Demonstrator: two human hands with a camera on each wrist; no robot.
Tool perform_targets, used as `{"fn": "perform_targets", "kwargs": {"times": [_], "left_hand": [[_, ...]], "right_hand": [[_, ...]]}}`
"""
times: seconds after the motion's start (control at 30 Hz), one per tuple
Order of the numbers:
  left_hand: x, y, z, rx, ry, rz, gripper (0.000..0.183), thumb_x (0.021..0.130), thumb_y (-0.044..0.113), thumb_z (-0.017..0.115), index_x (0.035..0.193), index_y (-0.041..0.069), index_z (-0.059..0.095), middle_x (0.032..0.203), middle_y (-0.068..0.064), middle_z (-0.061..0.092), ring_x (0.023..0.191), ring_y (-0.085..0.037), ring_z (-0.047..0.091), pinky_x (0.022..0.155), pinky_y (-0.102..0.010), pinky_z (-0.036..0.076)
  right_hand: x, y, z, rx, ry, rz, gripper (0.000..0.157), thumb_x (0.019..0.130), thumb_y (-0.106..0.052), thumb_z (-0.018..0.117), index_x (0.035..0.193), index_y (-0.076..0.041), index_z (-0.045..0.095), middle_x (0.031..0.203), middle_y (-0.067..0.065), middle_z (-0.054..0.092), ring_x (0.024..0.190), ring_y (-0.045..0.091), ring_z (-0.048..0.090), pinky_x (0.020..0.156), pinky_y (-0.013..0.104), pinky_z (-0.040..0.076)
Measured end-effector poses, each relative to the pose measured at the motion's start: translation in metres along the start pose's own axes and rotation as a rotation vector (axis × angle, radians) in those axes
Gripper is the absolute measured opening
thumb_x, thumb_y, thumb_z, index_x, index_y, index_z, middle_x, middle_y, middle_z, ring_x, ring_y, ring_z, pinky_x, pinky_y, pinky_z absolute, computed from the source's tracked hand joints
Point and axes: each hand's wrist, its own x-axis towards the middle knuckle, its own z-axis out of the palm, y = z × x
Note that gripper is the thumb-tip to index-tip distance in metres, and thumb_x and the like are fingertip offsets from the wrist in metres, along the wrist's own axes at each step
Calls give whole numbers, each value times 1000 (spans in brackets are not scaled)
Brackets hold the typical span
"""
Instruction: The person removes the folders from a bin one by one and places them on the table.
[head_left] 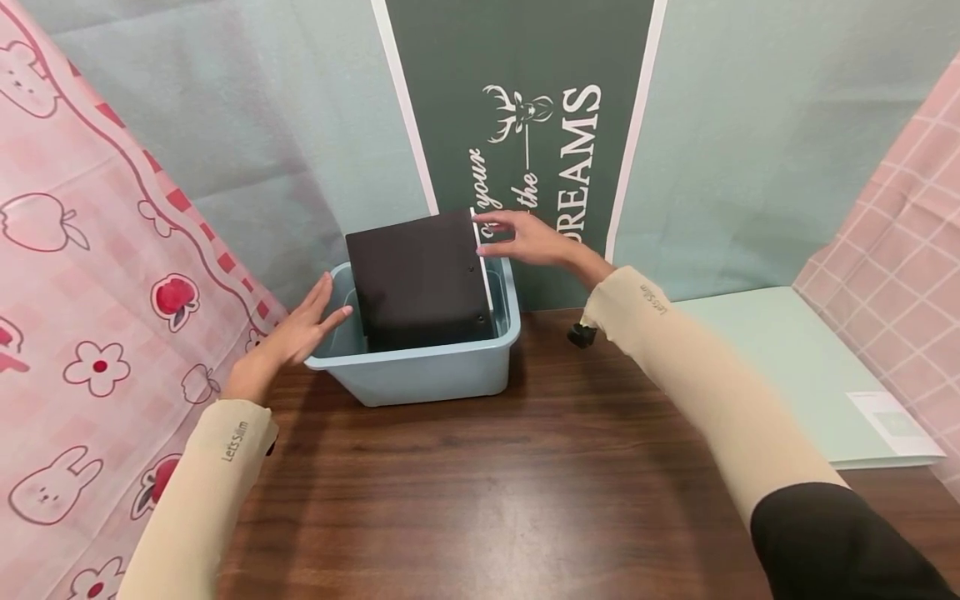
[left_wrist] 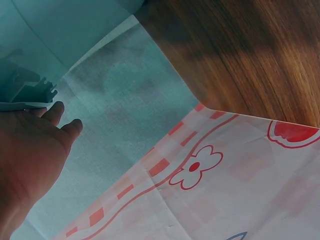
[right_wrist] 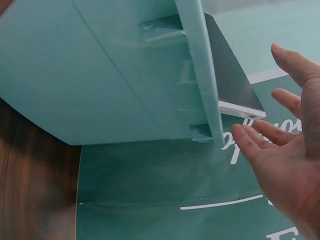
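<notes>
A black binder [head_left: 420, 283] stands tilted inside a light blue plastic tub [head_left: 435, 377] on the wooden bench [head_left: 450, 492]. The person's right hand [head_left: 536, 238] has thumb and fingers parted at the binder's white edge; I can't tell whether they touch it. The left hand [head_left: 294, 332], fingers extended, thumb apart, is at the tub's left rim. A deer-printed cloth [head_left: 525, 42] hangs behind.
</notes>
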Motion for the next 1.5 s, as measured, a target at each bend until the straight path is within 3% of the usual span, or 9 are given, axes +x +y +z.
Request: {"fn": "perform_targets", "kwargs": {"times": [0.6, 0.9, 1.07, 1.2, 1.5], "left_hand": [[4, 3, 1, 5, 10, -2, 89, 111, 62, 34, 168, 15, -17, 177, -9, -18, 164, -37, -5, 128, -65, 6], [4, 1, 1, 6, 8, 0, 89, 111, 62, 33, 167, 15, -18, 177, -10, -19, 164, -37, -7, 128, -65, 6], [4, 0, 2, 5, 17, 1, 90, 111, 63, 33, 168, 14, -17, 177, -10, -18, 164, -37, -6, 128, -65, 7], [4, -1, 2, 3, 20, 3, 91, 110, 65, 32, 168, 14, -16, 177, -11, -17, 164, -37, -5, 128, -66, 6], [2, -3, 1, -4, 9, -10, 89, 111, 64, 32, 167, 15, -18, 177, -7, -20, 163, -37, -7, 128, -66, 4]], "right_hand": [[18, 13, 16, 212, 32, 116, 68, 99, -35, 75, 160, -19, 49, 168, 4, 42, 156, 29, 38, 125, 50, 34], [27, 7, 25, 308, 71, 125, 66, 97, -24, 79, 157, -13, 53, 156, 10, 53, 142, 27, 55, 116, 44, 46], [28, 3, 27, 304, 60, 127, 67, 95, -22, 81, 156, -13, 54, 154, 11, 55, 135, 27, 58, 115, 43, 47], [27, 0, 26, 272, 67, 119, 67, 93, -25, 83, 155, -16, 57, 160, 8, 49, 140, 30, 54, 117, 46, 45], [22, -9, 28, 197, 66, 32, 69, 90, -28, 87, 152, -19, 59, 161, 3, 48, 142, 25, 47, 118, 49, 41]]}}
